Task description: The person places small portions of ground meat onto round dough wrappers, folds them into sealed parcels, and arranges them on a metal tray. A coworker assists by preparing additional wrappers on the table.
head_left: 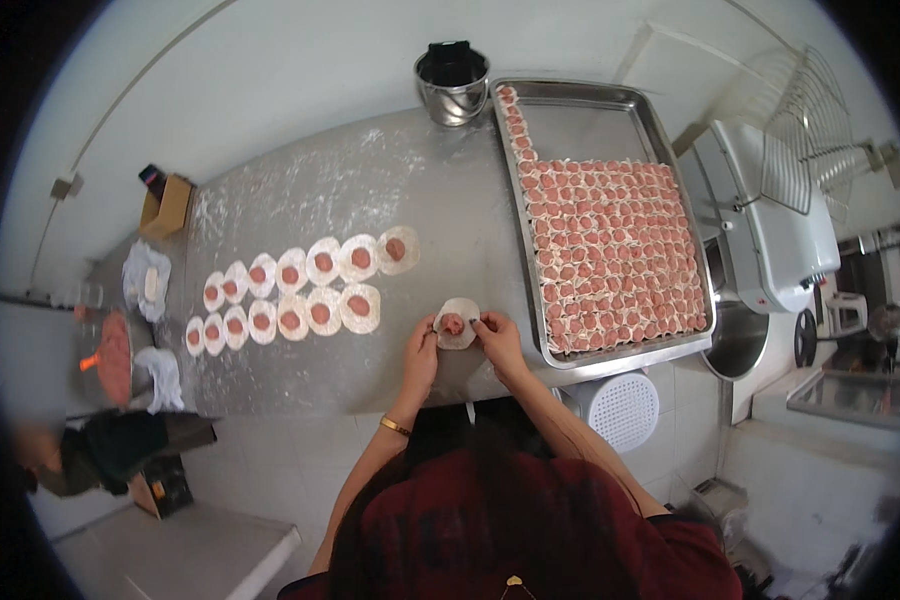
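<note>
Both my hands hold one round dough wrapper (457, 323) with a lump of pink meat filling in its middle, just above the floured steel table (370, 190). My left hand (420, 352) grips its left edge and my right hand (497, 335) pinches its right edge. Two rows of flat wrappers (300, 290), each with a dab of filling, lie to the left. On the right sits a steel tray (590, 105) packed with several finished dumplings.
A steel pot (452, 85) stands at the table's back edge. A cardboard box (167, 205) and a bowl of pink meat (115, 358) sit at the far left. A white mixer machine (770, 220) and a white perforated basket (620, 408) are at the right.
</note>
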Demonstrator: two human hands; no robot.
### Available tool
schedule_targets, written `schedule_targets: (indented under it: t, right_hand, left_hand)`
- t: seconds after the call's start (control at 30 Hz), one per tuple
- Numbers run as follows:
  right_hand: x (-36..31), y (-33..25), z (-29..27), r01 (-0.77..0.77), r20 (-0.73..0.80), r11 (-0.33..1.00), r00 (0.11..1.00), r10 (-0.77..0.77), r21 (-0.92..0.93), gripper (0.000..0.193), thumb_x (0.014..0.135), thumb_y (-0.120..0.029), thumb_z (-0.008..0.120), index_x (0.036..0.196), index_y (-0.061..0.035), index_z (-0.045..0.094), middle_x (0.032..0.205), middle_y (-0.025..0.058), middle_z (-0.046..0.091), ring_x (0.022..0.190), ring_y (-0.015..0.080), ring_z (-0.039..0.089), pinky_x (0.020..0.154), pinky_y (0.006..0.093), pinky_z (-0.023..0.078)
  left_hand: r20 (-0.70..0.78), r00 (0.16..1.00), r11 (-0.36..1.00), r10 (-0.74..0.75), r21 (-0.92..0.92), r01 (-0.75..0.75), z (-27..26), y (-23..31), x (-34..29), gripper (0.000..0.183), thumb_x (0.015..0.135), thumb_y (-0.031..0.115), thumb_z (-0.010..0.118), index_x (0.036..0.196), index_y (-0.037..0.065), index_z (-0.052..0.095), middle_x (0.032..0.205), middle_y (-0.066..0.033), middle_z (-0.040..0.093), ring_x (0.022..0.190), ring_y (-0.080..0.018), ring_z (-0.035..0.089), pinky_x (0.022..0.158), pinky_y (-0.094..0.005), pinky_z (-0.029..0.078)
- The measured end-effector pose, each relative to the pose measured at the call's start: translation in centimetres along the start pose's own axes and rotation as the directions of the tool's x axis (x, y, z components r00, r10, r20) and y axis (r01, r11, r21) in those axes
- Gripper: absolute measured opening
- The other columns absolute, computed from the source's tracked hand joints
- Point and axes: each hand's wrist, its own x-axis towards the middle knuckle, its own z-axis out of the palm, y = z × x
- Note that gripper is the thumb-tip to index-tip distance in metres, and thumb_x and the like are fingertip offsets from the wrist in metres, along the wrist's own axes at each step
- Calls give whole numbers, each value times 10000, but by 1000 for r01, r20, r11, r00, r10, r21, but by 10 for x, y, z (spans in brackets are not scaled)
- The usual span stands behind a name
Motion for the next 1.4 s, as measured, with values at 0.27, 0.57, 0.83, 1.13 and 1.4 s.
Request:
schedule_targets:
  t: [0.27,0.57,0.83,1.13,1.4]
  right_hand:
    - [-9,-9,-19,26,188,989,981,-53,143,242,831,38,513,1058,51,599,984,92,636,916,137,600,814,250,473]
    - [1,-9,-17,60,223,998,973,-65,29,251,792,25,594,1042,19,608,949,70,643,866,125,600,776,244,466]
    - [-21,-38,0,50,219,973,971,-100,224,220,788,34,582,1006,18,610,953,64,634,931,124,572,831,256,440]
    - [-4,-28,-14,251,203,924,959,-197,-287,313,750,71,611,1059,16,603,955,74,637,896,130,606,768,254,489]
    - [-23,-37,-20,449,356,789,881,-311,-421,478,680,99,641,1141,6,554,1022,99,616,946,219,634,837,306,522]
  left_hand:
    - [-76,983,966,-167,-213,148,11,17,-17,292,933,82,404,1178,27,553,1120,-61,568,1027,-134,544,867,-287,466]
    - [-36,991,929,-130,-354,109,14,17,-15,177,881,18,561,1057,11,571,1020,-42,594,912,-119,585,770,-240,508]
    - [37,999,898,6,-440,11,5,14,-13,176,865,14,579,1036,19,539,1020,-51,578,946,-138,570,843,-286,491]
    - [195,971,981,-136,-109,159,-11,31,-8,177,813,-1,600,986,13,573,1106,-77,573,1001,-146,565,849,-262,474]
    - [127,965,948,228,197,-250,-3,15,-8,138,722,-32,676,801,-17,565,1004,-95,639,849,-194,652,740,-288,530]
